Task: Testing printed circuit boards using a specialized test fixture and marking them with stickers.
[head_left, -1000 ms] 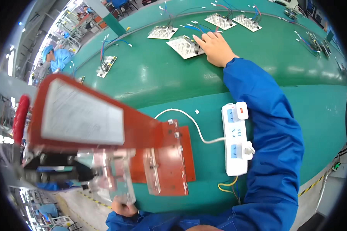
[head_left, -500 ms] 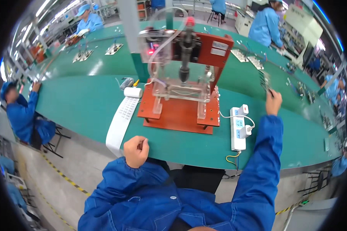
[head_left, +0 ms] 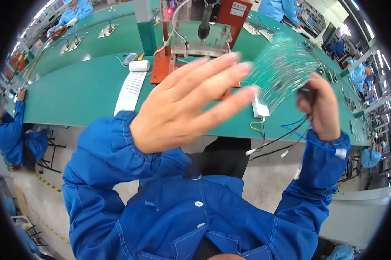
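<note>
My right hand (head_left: 323, 106) is raised at the right, fingers closed on one edge of a flat circuit board (head_left: 284, 63), smeared into green and silvery streaks by motion. Blue, black and red wires (head_left: 293, 134) with white connectors dangle beneath that hand. In the middle, my left hand (head_left: 187, 102) is spread open above the bench, its fingers pointing toward the board without touching it. It hides part of the press machine (head_left: 228, 17), which has a red frame and a black spindle.
A roll of white labels (head_left: 139, 66) lies left of the machine, its strip (head_left: 128, 93) unrolled toward me. A white power strip (head_left: 260, 108) lies partly hidden at the right. More boards (head_left: 72, 44) sit across the green bench (head_left: 70, 95). Co-workers (head_left: 13, 134) sit around.
My left hand has risen from the bench edge and opened, moving right. My right hand has drawn the board back from the far right toward me. The view has tilted down.
</note>
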A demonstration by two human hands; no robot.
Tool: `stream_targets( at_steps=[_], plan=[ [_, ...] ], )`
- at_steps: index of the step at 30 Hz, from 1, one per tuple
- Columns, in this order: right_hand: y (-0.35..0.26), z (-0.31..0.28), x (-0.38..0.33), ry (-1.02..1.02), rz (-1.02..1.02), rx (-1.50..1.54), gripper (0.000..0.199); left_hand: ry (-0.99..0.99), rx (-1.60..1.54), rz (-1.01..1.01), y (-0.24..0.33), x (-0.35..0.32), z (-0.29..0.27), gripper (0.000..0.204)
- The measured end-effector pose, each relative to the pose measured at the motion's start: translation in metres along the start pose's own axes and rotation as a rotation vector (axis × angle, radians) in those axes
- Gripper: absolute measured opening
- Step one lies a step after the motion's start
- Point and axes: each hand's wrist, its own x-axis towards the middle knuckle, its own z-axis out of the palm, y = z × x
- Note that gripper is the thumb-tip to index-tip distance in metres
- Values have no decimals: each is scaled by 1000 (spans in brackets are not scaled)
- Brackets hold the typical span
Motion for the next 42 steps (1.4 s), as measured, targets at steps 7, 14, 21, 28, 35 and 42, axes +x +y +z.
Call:
stream_targets(
  at_steps=[7, 14, 21, 28, 35, 42],
  plan=[
    [45, 71, -40, -486, 473, 287, 19, -249, 72, 419, 9, -9, 29, 56],
    [76, 71, -21, -934, -107, -183, 62, -583, -30, 527, -5, -27, 4, 77],
    [133, 119, -37, -703, -540, -221, 33, -604, -515, 264, -12, -36, 3, 91],
    [201, 182, -65, -335, -272, 553, 34, -526, -332, -399, -23, -48, 21, 92],
    [183, 218, -32, -161, -114, 632, 40, -463, 14, -331, -44, -46, 37, 87],
    [189, 227, 38, -120, -140, 629, 43, -82, -12, -300, -52, -10, -22, 58]
  ],
)
